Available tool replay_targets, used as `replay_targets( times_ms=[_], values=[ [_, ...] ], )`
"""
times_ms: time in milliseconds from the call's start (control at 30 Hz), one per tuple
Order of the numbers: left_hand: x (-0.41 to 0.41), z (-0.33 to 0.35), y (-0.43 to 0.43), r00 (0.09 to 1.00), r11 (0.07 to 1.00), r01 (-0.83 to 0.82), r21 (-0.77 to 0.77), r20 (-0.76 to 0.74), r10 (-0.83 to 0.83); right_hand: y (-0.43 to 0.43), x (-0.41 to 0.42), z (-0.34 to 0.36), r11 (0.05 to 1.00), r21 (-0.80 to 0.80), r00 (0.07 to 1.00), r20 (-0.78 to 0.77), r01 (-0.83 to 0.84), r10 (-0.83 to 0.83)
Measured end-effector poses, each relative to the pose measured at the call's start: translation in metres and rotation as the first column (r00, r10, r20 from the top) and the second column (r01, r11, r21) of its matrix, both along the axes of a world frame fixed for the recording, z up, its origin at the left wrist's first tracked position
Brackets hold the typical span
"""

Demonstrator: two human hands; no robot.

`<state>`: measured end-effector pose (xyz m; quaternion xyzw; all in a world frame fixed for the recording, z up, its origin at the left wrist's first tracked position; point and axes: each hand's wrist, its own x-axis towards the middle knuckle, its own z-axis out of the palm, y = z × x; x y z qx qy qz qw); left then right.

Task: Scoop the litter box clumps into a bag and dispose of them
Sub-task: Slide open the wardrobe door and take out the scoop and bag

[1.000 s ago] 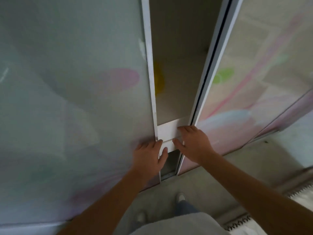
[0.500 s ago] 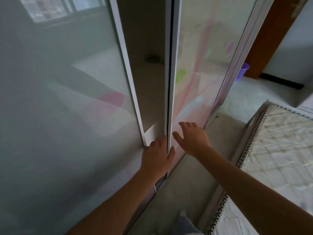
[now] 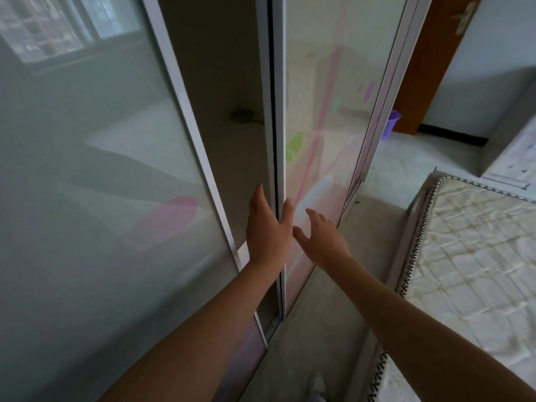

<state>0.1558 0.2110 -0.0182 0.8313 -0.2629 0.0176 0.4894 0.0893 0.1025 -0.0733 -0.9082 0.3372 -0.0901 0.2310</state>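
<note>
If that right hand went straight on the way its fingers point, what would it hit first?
Most likely the sliding door's patterned glass panel, just ahead of the right hand; depth is unclear.

The big sliding panel (image 3: pixel 87 198) at 9 o'clock is smooth, glossy, milky glass that mirrors a window. The panel (image 3: pixel 324 126) at 12 o'clock has the same sheen (with pink and green print). The frame (image 3: pixel 279 111) between them looks like pale satin metal. The mattress (image 3: pixel 478 256) at 4 o'clock is quilted cream cloth. The door (image 3: pixel 426 68) at 1 o'clock looks like brown wood, the basket (image 3: pixel 390 123) beside it purple plastic. The floor (image 3: pixel 319 329) is matt.
</note>
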Motion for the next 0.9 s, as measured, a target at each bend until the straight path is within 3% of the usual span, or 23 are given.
replay_targets(
  times_ms=[267, 500, 700, 900],
  values=[
    [0.031, 0.017, -0.018, 0.992, 0.990, -0.012, -0.144, 0.123, 0.030, -0.010, 0.022, -0.004, 0.973, 0.225, 0.974, 0.203, 0.054, -0.102],
    [0.047, 0.013, -0.018, 0.979, 0.995, 0.033, -0.089, 0.204, -0.014, -0.007, 0.038, -0.006, 0.953, 0.302, 0.954, 0.286, 0.001, -0.092],
    [0.053, 0.006, -0.029, 0.969, 0.996, 0.052, -0.076, 0.247, -0.032, -0.012, 0.043, -0.010, 0.977, 0.212, 0.954, 0.296, -0.025, -0.040],
    [0.059, -0.014, -0.044, 0.983, 1.000, 0.012, -0.021, 0.184, -0.008, -0.038, 0.053, -0.007, 0.985, 0.173, 0.958, 0.285, -0.018, -0.032]
  ],
)
